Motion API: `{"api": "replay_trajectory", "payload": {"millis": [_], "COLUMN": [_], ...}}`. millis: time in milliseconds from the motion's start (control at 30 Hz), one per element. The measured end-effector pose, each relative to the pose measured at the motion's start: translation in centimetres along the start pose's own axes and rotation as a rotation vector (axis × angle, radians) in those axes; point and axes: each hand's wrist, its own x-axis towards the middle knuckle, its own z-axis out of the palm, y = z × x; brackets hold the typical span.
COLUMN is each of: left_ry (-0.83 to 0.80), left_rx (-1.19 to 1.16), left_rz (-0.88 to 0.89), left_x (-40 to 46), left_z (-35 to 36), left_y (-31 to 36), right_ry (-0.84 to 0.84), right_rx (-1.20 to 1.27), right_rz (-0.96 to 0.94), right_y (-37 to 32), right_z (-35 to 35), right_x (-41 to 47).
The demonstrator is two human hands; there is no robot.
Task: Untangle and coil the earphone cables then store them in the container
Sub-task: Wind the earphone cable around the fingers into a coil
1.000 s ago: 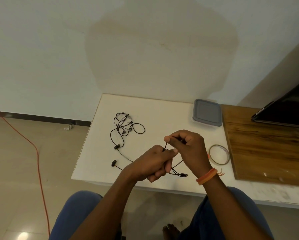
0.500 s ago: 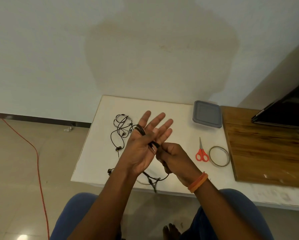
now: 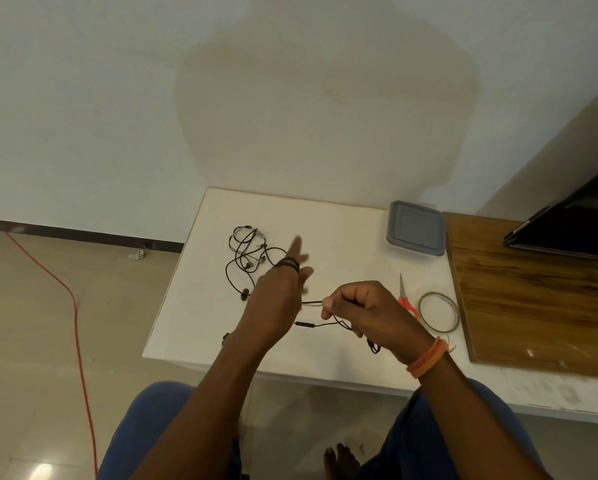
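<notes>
Desk (image 3: 200, 317): white, centre of frame; its near edge runs just under both wrists, left edge drops to the floor.
Open room: bare desk left of the hands.
Left hand (image 3: 276, 299): fingers (image 3: 295, 245) straight and blurred, black cable (image 3: 313, 302) looped round them.
Right hand (image 3: 363, 306): fingers clenched, pinching the cable stretched from the left.
Tangle (image 3: 247, 252): on the desk, above-left of the left hand.
Container (image 3: 415, 228): lidded, upper right.
Scissors (image 3: 405, 299): just right of the right hand.

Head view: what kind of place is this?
Probably a room in a home, not a lab: low white table against a stained plaster wall, tiled floor, a flat dark screen leaning nearby.
</notes>
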Motion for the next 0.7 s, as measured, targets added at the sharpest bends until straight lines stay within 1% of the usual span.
{"api": "replay_trajectory", "payload": {"millis": [33,100,133,200,267,367,467,533,600,700], "left_ry": [-0.023,-0.047,-0.076,-0.158,-0.248,-0.391,-0.499,-0.519,-0.512,-0.427], "left_rx": [0.083,0.308,0.364,0.364,0.333,0.141,-0.18,-0.476,-0.747,-1.001], "left_rz": [0.005,0.119,0.16,0.164,0.121,0.013,-0.01,0.009,0.039,0.018], "left_x": [-0.4,-1.2,-1.6,-1.9,-2.0,-2.3,-2.9,-3.1,-3.2,-3.0], "left_z": [-0.2,-0.3,-0.2,0.0,0.1,0.1,-0.5,-0.7,-0.7,-0.8], "left_y": [0.4,0.9,0.7,0.6,0.6,1.1,2.4,3.0,3.5,4.4], "right_ry": [0.021,0.054,0.069,0.075,0.073,0.118,0.187,0.215,0.177,0.078], "right_rx": [0.009,0.022,0.029,0.031,-0.008,-0.082,-0.03,0.06,0.173,0.315], "right_rz": [-0.01,-0.023,-0.027,-0.048,-0.095,-0.178,-0.196,-0.175,-0.144,-0.111], "right_y": [0.2,0.4,0.4,0.4,0.8,1.4,0.9,0.3,0.0,0.2], "right_z": [-0.2,-0.5,-0.6,-0.5,-0.3,-0.5,-1.0,-1.0,-0.7,-0.2], "right_x": [0.0,0.1,0.1,0.3,0.5,0.7,0.7,0.6,0.6,0.7]}}
